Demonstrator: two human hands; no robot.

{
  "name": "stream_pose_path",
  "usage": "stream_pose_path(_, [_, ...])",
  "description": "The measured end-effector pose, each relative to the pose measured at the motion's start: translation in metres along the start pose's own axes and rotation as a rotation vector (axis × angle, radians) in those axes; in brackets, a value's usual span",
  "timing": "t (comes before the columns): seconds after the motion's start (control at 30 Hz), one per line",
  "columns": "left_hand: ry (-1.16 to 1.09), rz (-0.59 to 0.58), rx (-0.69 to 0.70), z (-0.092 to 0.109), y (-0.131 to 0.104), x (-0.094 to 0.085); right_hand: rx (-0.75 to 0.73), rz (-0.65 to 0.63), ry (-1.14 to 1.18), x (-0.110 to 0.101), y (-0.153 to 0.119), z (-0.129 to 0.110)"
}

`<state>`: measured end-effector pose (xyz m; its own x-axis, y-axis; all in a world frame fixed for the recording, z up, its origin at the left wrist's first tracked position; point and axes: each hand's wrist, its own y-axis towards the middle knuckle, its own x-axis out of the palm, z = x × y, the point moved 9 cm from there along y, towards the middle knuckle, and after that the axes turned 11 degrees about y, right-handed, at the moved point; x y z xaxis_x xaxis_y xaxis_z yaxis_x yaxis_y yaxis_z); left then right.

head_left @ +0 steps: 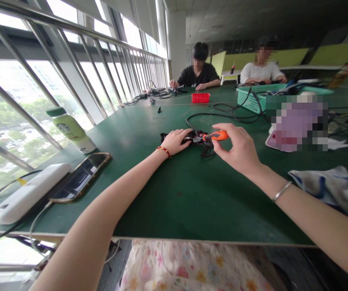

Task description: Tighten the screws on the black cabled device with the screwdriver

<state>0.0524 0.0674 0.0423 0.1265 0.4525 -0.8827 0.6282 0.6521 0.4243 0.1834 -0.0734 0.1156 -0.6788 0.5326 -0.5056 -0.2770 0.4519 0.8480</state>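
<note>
In the head view, an orange-and-black screwdriver (219, 136) is held in my right hand (239, 145), its handle between thumb and fingers, pointing left. Its front end meets a black device (196, 135) lying on the green table (162, 194); the tip cannot be made out. My left hand (176, 141) grips the device from above, thumb on the near side, and covers much of it. The device's black left end (163, 137) sticks out past that hand. A black cable (209, 114) curves away behind the device.
Ahead stand a red tray (200, 98) and a green basket (248, 101) with cables. At left are a bottle (72, 131), a phone (83, 178) and a white power strip (28, 194). A cloth (322, 184) lies at right. Two people sit across, one handling parts.
</note>
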Motion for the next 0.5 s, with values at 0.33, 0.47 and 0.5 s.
stream_pose_path(0.33, [-0.002, 0.003, 0.004, -0.0003, 0.0001, 0.0002, 0.026, 0.021, -0.033, -0.0011, -0.0012, 0.0005])
stream_pose_path(0.47, [0.000, -0.002, 0.001, -0.0002, 0.0002, 0.0008, -0.065, 0.054, 0.006, -0.0039, -0.0009, -0.0042])
stream_pose_path(0.5, [-0.001, -0.003, 0.000, -0.0002, 0.0002, 0.0009, -0.064, 0.049, 0.003, -0.0033, -0.0009, -0.0039])
